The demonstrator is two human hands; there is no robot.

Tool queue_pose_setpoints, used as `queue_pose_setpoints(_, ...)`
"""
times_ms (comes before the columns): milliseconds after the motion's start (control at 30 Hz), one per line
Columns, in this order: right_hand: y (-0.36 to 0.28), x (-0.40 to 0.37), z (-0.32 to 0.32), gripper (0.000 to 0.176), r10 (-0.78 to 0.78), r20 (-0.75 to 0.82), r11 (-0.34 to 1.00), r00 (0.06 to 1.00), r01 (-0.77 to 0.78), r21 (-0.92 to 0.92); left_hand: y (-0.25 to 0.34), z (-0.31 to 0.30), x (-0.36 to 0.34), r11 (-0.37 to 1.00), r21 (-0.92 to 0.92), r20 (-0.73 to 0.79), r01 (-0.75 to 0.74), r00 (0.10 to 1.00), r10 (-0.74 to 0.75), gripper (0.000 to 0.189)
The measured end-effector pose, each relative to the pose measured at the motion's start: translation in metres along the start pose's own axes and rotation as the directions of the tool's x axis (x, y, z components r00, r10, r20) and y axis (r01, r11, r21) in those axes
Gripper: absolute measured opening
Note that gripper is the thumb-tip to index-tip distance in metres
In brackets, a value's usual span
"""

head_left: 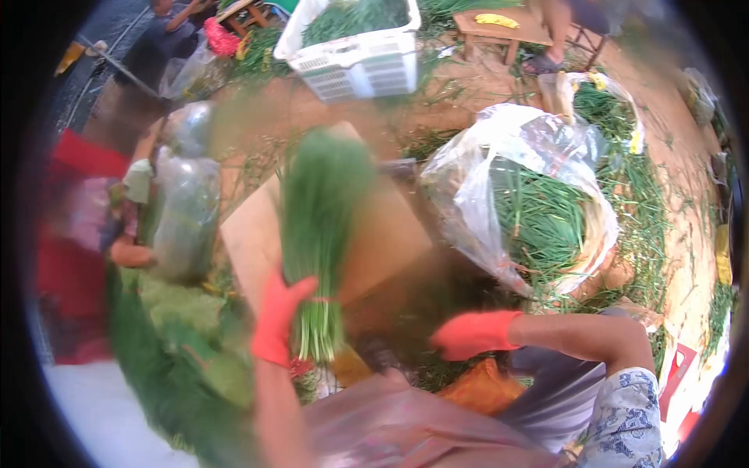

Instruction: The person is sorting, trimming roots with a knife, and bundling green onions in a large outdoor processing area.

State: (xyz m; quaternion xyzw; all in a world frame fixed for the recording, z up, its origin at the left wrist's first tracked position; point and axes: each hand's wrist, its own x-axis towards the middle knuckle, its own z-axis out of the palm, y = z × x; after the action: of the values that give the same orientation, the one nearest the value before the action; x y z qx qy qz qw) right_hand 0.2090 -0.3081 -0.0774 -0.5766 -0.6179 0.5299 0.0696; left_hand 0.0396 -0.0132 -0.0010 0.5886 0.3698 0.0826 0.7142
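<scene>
My left hand (279, 316), in an orange-red glove, grips a tied bunch of long green stalks (320, 210) near its pale cut ends. The bunch is upright in view, over a tan board (390, 234), its leafy top blurred. A thin reddish band circles the stalks beside my thumb. Off to the right, my right hand (472, 335), in the same kind of glove, is apart from the bunch; its fingers are smeared by motion.
A clear plastic bag (460, 187) of green stalks lies right of the board. Farther back are a white crate (359, 70) of greens and a low wooden table (507, 30). Filled bags (186, 210) stand at left. People sit at the upper left, left edge and upper right.
</scene>
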Motion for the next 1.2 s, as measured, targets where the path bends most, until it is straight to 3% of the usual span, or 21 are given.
queue_pose_setpoints(33, -0.001, -0.001, 0.004, 0.037, -0.025, -0.056, 0.997, 0.998, 0.030, 0.077, -0.016, -0.002, -0.027, 0.943, -0.307, 0.053, 0.126, 0.992, -0.116, 0.080)
queue_pose_setpoints(67, 0.016, 0.010, 0.020, 0.047, -0.060, -0.094, 0.989, 0.994, 0.072, 0.132, -0.041, 0.003, -0.055, 0.777, -0.583, 0.132, 0.236, 0.972, -0.196, 0.078)
queue_pose_setpoints(133, 0.009, 0.010, 0.009, 0.049, 0.046, -0.032, 0.904, 0.998, -0.028, 0.427, -0.069, 0.028, -0.098, 0.544, -0.803, 0.131, 0.245, 0.962, -0.239, 0.078)
queue_pose_setpoints(167, 0.002, 0.008, 0.000, 0.051, 0.105, 0.019, 0.824, 0.994, -0.098, 0.558, -0.084, 0.037, -0.108, 0.518, -0.825, 0.130, 0.229, 0.967, -0.220, 0.079)
queue_pose_setpoints(233, -0.007, -0.001, -0.011, 0.049, 0.100, 0.032, 0.808, 0.994, -0.100, 0.581, -0.120, 0.050, -0.121, 0.442, -0.868, 0.160, 0.225, 0.970, -0.181, 0.079)
queue_pose_setpoints(333, -0.019, -0.021, -0.023, 0.041, 0.072, -0.030, 0.786, 0.997, -0.038, 0.618, -0.138, 0.063, -0.139, 0.238, -0.894, 0.344, 0.378, 0.923, -0.173, 0.079)
queue_pose_setpoints(433, -0.034, -0.032, -0.035, 0.035, 0.123, -0.135, 0.858, 0.983, -0.037, 0.513, -0.125, 0.074, -0.149, 0.377, -0.878, 0.270, 0.295, 0.955, -0.119, 0.080)
queue_pose_setpoints(567, -0.080, -0.050, -0.058, 0.029, 0.101, -0.303, 0.877, 0.948, 0.059, 0.476, -0.130, 0.069, -0.160, 0.375, -0.878, 0.288, 0.300, 0.954, -0.087, 0.076)
queue_pose_setpoints(600, -0.084, -0.051, -0.058, 0.025, 0.025, -0.477, 0.924, 0.879, 0.162, 0.347, -0.130, 0.068, -0.162, 0.372, -0.879, 0.298, 0.299, 0.953, -0.064, 0.076)
queue_pose_setpoints(700, -0.115, -0.063, -0.089, 0.024, 0.113, -0.571, 0.878, 0.813, 0.187, 0.440, -0.131, 0.066, -0.175, 0.307, -0.887, 0.361, 0.344, 0.933, -0.004, 0.076)
queue_pose_setpoints(733, -0.112, -0.060, -0.092, 0.023, 0.024, -0.690, 0.900, 0.723, 0.286, 0.330, -0.131, 0.068, -0.180, 0.303, -0.889, 0.357, 0.343, 0.934, -0.011, 0.076)
queue_pose_setpoints(833, -0.133, -0.070, -0.118, 0.019, 0.106, -0.724, 0.826, 0.681, 0.345, 0.446, -0.133, 0.074, -0.195, 0.292, -0.904, 0.315, 0.311, 0.949, -0.034, 0.073)
queue_pose_setpoints(967, -0.158, -0.083, -0.141, 0.018, 0.067, -0.758, 0.859, 0.648, 0.349, 0.375, -0.127, 0.088, -0.207, 0.326, -0.929, 0.155, 0.177, 0.984, -0.090, 0.071)
queue_pose_setpoints(1100, -0.171, -0.091, -0.127, 0.020, 0.031, -0.637, 0.817, 0.770, 0.347, 0.460, -0.102, 0.105, -0.223, 0.338, -0.940, -0.022, 0.042, 0.983, -0.183, 0.070)
queue_pose_setpoints(1133, -0.156, -0.079, -0.113, 0.022, -0.169, -0.751, 0.961, 0.638, 0.276, 0.017, -0.095, 0.107, -0.224, 0.307, -0.951, -0.011, 0.036, 0.989, -0.149, 0.070)
queue_pose_setpoints(1167, -0.143, -0.077, -0.101, 0.022, -0.175, -0.758, 0.968, 0.629, 0.250, -0.017, -0.094, 0.103, -0.221, 0.237, -0.969, 0.056, 0.068, 0.997, -0.058, 0.073)
queue_pose_setpoints(1200, -0.141, -0.077, -0.091, 0.023, -0.178, -0.766, 0.974, 0.618, 0.222, -0.047, -0.102, 0.101, -0.220, 0.251, -0.966, 0.050, 0.054, 0.999, -0.022, 0.077)
